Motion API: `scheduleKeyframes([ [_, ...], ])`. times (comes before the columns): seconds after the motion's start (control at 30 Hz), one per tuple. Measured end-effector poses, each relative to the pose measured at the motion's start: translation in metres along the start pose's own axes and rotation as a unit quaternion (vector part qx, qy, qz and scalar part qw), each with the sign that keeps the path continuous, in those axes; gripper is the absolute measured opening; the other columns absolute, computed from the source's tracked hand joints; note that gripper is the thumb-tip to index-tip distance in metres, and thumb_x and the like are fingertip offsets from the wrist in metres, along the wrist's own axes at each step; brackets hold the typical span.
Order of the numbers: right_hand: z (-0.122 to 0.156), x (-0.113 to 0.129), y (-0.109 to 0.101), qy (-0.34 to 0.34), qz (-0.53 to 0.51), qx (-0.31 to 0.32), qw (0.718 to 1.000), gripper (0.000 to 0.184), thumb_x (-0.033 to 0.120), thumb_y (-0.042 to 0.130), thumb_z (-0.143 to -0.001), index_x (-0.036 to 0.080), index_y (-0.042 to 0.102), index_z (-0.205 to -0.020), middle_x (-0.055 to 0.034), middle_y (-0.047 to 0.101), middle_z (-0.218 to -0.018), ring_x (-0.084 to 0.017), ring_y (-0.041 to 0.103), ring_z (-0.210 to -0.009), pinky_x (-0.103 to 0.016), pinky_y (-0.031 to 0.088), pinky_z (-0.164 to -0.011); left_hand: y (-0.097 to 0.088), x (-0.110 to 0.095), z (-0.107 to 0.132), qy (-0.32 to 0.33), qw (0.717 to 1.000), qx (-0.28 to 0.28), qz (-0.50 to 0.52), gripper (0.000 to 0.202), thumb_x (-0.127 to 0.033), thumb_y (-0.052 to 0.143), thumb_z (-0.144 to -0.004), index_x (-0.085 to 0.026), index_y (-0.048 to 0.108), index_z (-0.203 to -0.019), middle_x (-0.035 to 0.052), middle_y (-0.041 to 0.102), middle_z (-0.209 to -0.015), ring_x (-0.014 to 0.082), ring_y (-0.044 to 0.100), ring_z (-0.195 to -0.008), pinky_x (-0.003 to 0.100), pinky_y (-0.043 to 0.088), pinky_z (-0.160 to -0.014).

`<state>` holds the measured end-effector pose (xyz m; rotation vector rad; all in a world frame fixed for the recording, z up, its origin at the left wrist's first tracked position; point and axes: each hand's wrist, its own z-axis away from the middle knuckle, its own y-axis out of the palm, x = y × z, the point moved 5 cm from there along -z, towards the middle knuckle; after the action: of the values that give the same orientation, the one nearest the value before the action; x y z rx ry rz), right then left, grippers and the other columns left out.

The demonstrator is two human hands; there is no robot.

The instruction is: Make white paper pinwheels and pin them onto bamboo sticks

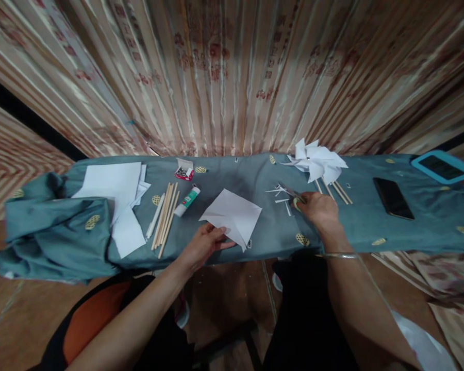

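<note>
My left hand pinches the near edge of a square white paper sheet, thumb on top and fingers beneath. Slits seem to run in from its corners. Over to the right, my right hand is closed around scissors, whose blades point left and lie close to the cloth. Thin white paper scraps lie by the blade tips. Beyond that hand, several white paper pinwheels on wooden sticks rest in a pile.
A glue stick, wooden sticks, a white pen and a small red box lie left of the sheet. White paper is farther left. A phone and a blue-framed tablet lie right.
</note>
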<state>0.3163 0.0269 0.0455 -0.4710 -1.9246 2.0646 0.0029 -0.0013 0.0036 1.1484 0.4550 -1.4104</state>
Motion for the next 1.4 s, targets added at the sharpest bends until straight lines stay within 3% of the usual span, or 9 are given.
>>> scheduleKeyframes([
  [0.2,-0.007,0.006,0.005,-0.005,0.008,-0.005,1.000,0.046,0.044,0.060,-0.083,0.007,0.065,-0.111,-0.0222,0.071,-0.095,-0.036,0.068,-0.093,-0.040,0.049,-0.077,-0.041,-0.025,0.005,0.040,0.964,-0.008,-0.261,0.041,-0.056,0.064,-0.074,-0.014,0.064,-0.075,0.0033,0.064,-0.064,0.0131,0.058,-0.046,0.023,0.041,-0.041],
  [0.37,-0.006,0.001,0.010,-0.008,0.010,-0.002,1.000,0.044,0.045,0.061,-0.083,0.007,0.064,-0.104,-0.0229,0.071,-0.096,-0.036,0.068,-0.093,-0.041,0.049,-0.076,-0.085,-0.079,0.014,0.314,0.753,-0.232,-0.530,0.043,-0.044,0.056,-0.081,-0.014,0.064,-0.110,0.0127,0.068,-0.105,0.0269,0.064,-0.096,0.039,0.051,-0.083],
  [0.53,-0.005,-0.001,0.010,-0.020,0.000,0.007,1.000,0.037,0.042,0.059,-0.084,0.010,0.066,-0.099,-0.0232,0.071,-0.094,-0.038,0.068,-0.092,-0.042,0.049,-0.076,-0.087,-0.079,-0.006,0.269,0.600,-0.217,-0.721,0.040,-0.038,0.053,-0.084,-0.012,0.064,-0.112,0.0171,0.066,-0.108,0.0347,0.058,-0.106,0.047,0.045,-0.093],
  [0.67,-0.003,-0.001,0.007,-0.027,-0.003,-0.004,1.000,0.033,0.041,0.060,-0.082,0.013,0.069,-0.096,-0.0199,0.072,-0.089,-0.036,0.068,-0.087,-0.041,0.049,-0.074,-0.086,-0.079,-0.014,0.248,0.561,-0.219,-0.759,0.037,-0.033,0.050,-0.085,-0.010,0.066,-0.109,0.0193,0.068,-0.104,0.0368,0.058,-0.102,0.048,0.046,-0.089],
  [0.83,-0.002,-0.008,0.006,-0.004,0.005,-0.012,1.000,0.036,0.050,0.062,-0.079,0.016,0.073,-0.086,-0.0175,0.073,-0.090,-0.032,0.069,-0.088,-0.037,0.048,-0.071,-0.092,-0.085,-0.016,0.256,0.639,-0.232,-0.687,0.041,-0.035,0.052,-0.082,-0.009,0.069,-0.108,0.0190,0.070,-0.104,0.0356,0.061,-0.103,0.047,0.046,-0.093],
  [1.07,-0.010,-0.023,0.011,-0.025,-0.058,0.058,0.996,0.028,0.047,0.070,-0.071,0.021,0.074,-0.080,-0.0076,0.074,-0.081,-0.026,0.069,-0.080,-0.029,0.045,-0.063,-0.066,-0.074,-0.005,0.222,0.930,-0.190,-0.222,0.058,-0.050,0.077,-0.062,-0.014,0.070,-0.108,0.0067,0.074,-0.089,0.0227,0.068,-0.080,0.037,0.053,-0.082],
  [1.23,0.003,-0.017,-0.003,-0.030,-0.138,-0.004,0.990,0.025,0.040,0.068,-0.074,0.017,0.074,-0.081,-0.0115,0.074,-0.081,-0.029,0.068,-0.079,-0.036,0.047,-0.069,-0.021,-0.055,0.002,0.140,0.986,-0.081,-0.041,0.041,-0.040,0.085,-0.058,-0.018,0.076,-0.092,0.0012,0.072,-0.076,0.0127,0.063,-0.065,0.028,0.053,-0.071],
  [1.3,0.019,0.006,-0.008,-0.075,-0.292,-0.031,0.953,0.028,0.041,0.065,-0.078,0.018,0.074,-0.089,-0.0110,0.075,-0.085,-0.026,0.068,-0.080,-0.037,0.048,-0.073,-0.007,-0.048,0.002,0.108,0.993,-0.038,-0.009,0.039,-0.039,0.087,-0.057,-0.018,0.077,-0.089,0.0012,0.072,-0.074,0.0112,0.062,-0.062,0.026,0.053,-0.068],
  [1.4,0.050,0.066,-0.001,-0.175,-0.591,0.135,0.776,0.048,0.049,0.076,-0.067,0.021,0.071,-0.105,-0.0078,0.074,-0.104,-0.022,0.068,-0.088,-0.035,0.052,-0.078,0.011,-0.039,0.000,0.073,0.997,0.023,-0.018,0.041,-0.037,0.086,-0.059,-0.017,0.077,-0.094,0.0026,0.073,-0.077,0.0110,0.062,-0.063,0.025,0.052,-0.068],
])
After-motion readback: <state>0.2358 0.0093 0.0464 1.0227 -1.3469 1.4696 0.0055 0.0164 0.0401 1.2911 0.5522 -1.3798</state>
